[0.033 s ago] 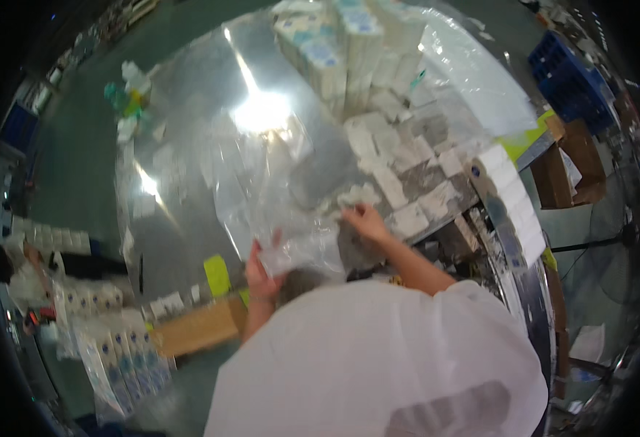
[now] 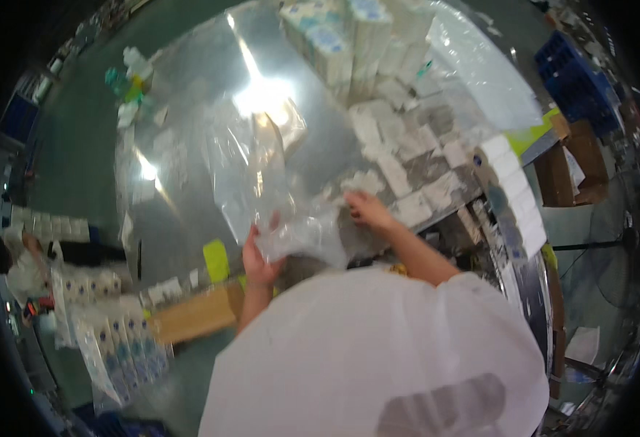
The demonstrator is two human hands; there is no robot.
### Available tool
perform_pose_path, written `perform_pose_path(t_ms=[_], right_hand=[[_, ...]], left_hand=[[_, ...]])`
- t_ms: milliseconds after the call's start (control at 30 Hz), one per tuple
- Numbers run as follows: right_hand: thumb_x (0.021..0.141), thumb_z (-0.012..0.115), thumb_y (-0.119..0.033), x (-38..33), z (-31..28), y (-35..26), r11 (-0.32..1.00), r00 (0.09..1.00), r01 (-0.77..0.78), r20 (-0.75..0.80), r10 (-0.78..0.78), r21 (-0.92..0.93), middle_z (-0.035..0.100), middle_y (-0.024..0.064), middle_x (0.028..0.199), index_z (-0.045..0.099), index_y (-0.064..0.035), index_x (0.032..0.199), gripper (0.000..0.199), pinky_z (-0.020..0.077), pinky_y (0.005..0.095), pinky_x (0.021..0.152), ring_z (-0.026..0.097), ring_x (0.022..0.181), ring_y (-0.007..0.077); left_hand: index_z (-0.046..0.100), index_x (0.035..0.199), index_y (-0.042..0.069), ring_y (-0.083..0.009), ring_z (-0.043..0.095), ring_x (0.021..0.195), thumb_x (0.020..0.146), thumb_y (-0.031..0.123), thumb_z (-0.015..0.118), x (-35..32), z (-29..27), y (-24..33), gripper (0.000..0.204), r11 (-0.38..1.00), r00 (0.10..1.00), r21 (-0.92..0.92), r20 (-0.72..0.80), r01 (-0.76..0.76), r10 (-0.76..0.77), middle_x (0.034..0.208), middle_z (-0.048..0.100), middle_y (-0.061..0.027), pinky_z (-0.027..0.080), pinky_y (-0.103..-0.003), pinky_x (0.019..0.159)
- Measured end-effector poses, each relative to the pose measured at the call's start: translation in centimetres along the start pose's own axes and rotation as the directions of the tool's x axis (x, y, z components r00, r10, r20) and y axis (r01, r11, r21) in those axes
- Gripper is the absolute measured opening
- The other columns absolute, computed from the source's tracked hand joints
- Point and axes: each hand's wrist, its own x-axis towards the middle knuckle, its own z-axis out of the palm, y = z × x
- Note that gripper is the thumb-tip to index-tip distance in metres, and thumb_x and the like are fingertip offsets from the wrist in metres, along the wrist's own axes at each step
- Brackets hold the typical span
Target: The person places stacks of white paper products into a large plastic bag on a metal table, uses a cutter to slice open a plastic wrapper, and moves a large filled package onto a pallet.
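My left hand (image 2: 259, 256) grips the lower edge of a large clear plastic bag (image 2: 251, 175) and holds it up over the shiny metal table (image 2: 182, 146). My right hand (image 2: 367, 208) reaches forward and lies on a small white wrapped pack (image 2: 364, 182) beside the bag's crumpled end. Whether its fingers close on the pack is not visible. More white packs (image 2: 415, 146) lie flat in rows just beyond that hand.
Tall stacks of white packs (image 2: 349, 44) stand at the table's far side. A row of packs (image 2: 513, 197) runs along the right edge, with blue crates (image 2: 575, 73) and a cardboard box (image 2: 575, 171) beyond. Bagged packs (image 2: 116, 349) and another person (image 2: 14, 262) are at left.
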Motion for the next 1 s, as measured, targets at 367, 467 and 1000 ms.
perform_pose_path(t_ms=[367, 467, 1000], right_hand=[[0.081, 0.058, -0.019, -0.9, 3.8, -8.4, 0.813, 0.796, -0.213, 0.579, -0.177, 0.542, 0.059, 0.0087, 0.095, 0.051, 0.0019, 0.113, 0.039, 0.0478, 0.0296, 0.071, 0.057, 0.080, 0.0172], [0.071, 0.058, 0.000, -0.6, -0.8, -8.3, 0.923, 0.957, 0.240, 0.085, -0.276, 0.301, 0.052, 0.0017, 0.082, 0.051, 0.0003, 0.113, 0.042, 0.0405, 0.0204, 0.060, 0.048, 0.067, 0.0083], [0.077, 0.053, -0.007, -6.6, -0.2, -8.4, 0.777, 0.636, 0.539, 0.447, -0.629, 0.326, 0.051, 0.0114, 0.104, 0.025, -0.0040, 0.128, 0.058, 0.0448, 0.0292, 0.076, 0.052, 0.093, 0.0169]], left_hand=[[0.042, 0.121, -0.003, -0.0271, 0.052, 0.103, 0.089, 0.017, 0.032, -0.1, 2.4, 1.1, 0.039, 0.550, 0.901, 0.833, -0.191, -0.061, 0.390, 0.115, 0.052, -0.0143, 0.043, -0.039, 0.090], [0.046, 0.117, -0.003, -0.0258, 0.054, 0.099, 0.088, 0.016, 0.039, -0.6, -1.2, 4.1, 0.036, 0.737, 0.872, 0.643, -0.220, -0.208, 0.438, 0.108, 0.055, -0.0144, 0.044, -0.037, 0.088], [0.047, 0.105, 0.004, -0.0167, 0.054, 0.088, 0.089, 0.021, 0.049, 8.6, 9.3, -8.4, 0.023, 0.470, 0.918, 0.875, -0.276, 0.118, 0.284, 0.098, 0.055, -0.0083, 0.046, -0.029, 0.072]])
